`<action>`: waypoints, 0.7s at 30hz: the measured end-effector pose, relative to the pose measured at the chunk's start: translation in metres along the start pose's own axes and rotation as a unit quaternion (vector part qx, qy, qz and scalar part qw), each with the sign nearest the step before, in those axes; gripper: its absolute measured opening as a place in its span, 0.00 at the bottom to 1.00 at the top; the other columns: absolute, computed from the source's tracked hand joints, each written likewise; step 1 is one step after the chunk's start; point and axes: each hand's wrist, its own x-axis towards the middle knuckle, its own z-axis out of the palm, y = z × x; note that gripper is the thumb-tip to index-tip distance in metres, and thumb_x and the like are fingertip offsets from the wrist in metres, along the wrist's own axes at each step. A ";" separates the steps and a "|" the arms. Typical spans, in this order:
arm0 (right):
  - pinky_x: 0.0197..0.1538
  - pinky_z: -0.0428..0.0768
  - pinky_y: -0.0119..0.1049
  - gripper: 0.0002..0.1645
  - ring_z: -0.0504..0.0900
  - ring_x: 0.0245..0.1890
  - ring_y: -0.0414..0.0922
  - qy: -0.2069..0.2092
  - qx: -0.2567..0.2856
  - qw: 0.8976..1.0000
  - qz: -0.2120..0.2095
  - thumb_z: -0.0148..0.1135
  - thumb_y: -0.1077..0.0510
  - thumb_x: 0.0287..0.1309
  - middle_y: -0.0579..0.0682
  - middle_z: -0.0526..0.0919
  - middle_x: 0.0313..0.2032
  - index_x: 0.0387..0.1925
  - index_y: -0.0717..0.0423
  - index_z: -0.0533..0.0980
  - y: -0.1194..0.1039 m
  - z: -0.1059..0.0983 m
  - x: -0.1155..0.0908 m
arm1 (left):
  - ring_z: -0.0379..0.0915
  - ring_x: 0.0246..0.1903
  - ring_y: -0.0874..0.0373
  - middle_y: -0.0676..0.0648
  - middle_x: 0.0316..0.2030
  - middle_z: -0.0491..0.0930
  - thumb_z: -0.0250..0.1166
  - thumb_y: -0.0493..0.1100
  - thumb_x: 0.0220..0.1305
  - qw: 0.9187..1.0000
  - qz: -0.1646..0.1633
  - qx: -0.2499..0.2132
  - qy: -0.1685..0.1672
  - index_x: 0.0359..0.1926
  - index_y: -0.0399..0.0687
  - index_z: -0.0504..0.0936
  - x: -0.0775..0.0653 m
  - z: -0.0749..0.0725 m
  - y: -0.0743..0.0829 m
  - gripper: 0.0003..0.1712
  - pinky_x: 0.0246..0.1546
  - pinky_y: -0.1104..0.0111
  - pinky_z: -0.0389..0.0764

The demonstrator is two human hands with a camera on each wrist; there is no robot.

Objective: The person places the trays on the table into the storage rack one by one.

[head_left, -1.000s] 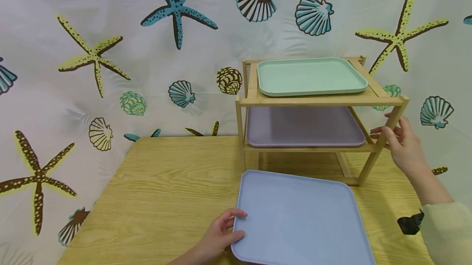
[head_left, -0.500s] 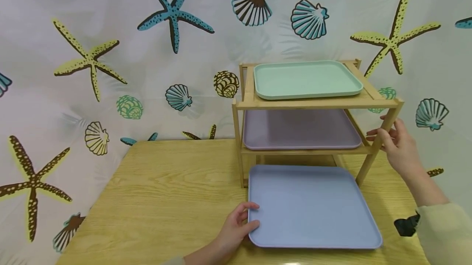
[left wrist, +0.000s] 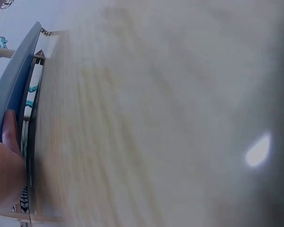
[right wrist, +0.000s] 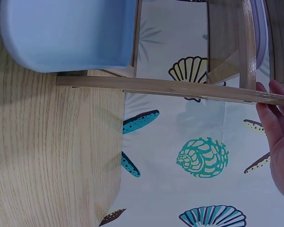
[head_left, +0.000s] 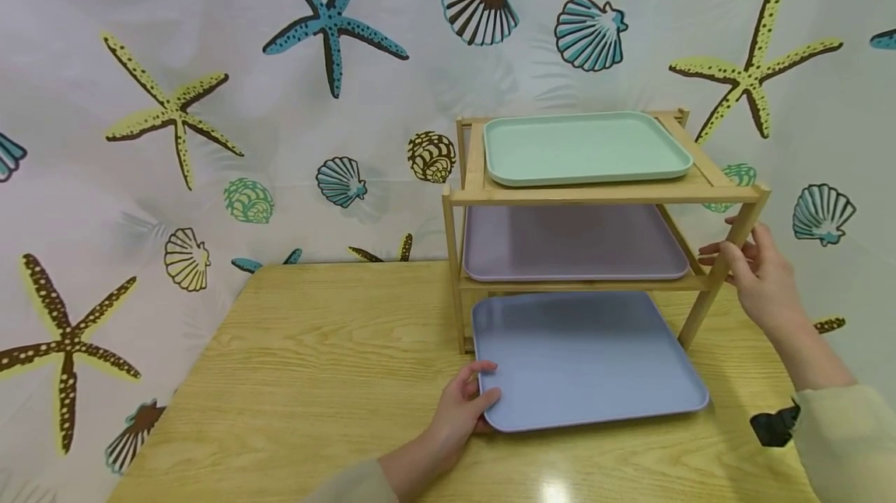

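A blue tray (head_left: 581, 363) has its far part inside the bottom level of a wooden shelf rack (head_left: 602, 195), while its near part sticks out in front. My left hand (head_left: 458, 406) grips the tray's left edge near the front corner, thumb on top. In the left wrist view the tray (left wrist: 14, 78) is seen edge-on, above the table. My right hand (head_left: 763, 277) holds the rack's front right post; in the right wrist view its fingers lie against that post (right wrist: 170, 86). A mint tray (head_left: 588, 147) lies on the top shelf, a purple tray (head_left: 574, 242) on the middle one.
The rack stands on a wood-grain table (head_left: 322, 347), towards the right. Behind it hangs a white curtain (head_left: 392, 60) printed with starfish and shells. A small black object (head_left: 773, 427) shows beside the right sleeve.
My left hand has moved the blue tray away from me, from in front of the rack to partly inside its bottom level. The tray has also turned slightly. My right hand stays on the post.
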 end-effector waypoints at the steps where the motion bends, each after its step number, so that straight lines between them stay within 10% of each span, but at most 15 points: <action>1: 0.37 0.74 0.18 0.21 0.79 0.37 0.25 0.000 -0.001 1.000 0.000 0.42 0.53 0.76 0.29 0.79 0.37 0.65 0.50 0.58 0.000 0.000 0.000 | 0.81 0.34 0.51 0.38 0.44 0.80 0.59 0.27 0.65 1.000 -0.001 0.000 0.003 0.59 0.34 0.68 0.002 0.000 0.000 0.21 0.27 0.62 0.83; 15: 0.38 0.74 0.18 0.21 0.79 0.37 0.24 0.002 -0.001 1.000 -0.006 0.42 0.53 0.76 0.30 0.79 0.38 0.65 0.50 0.58 -0.001 0.002 -0.002 | 0.73 0.49 0.47 0.34 0.56 0.69 0.72 0.18 0.43 0.992 0.017 0.101 -0.072 0.67 0.40 0.59 0.013 -0.004 0.010 0.50 0.45 0.63 0.79; 21: 0.38 0.74 0.17 0.21 0.79 0.37 0.25 0.003 0.000 1.000 -0.009 0.42 0.53 0.76 0.30 0.79 0.38 0.66 0.50 0.59 -0.001 0.002 -0.002 | 0.76 0.42 0.51 0.38 0.45 0.76 0.71 0.18 0.43 0.988 0.017 0.129 -0.080 0.59 0.37 0.68 0.010 -0.003 0.012 0.41 0.37 0.66 0.80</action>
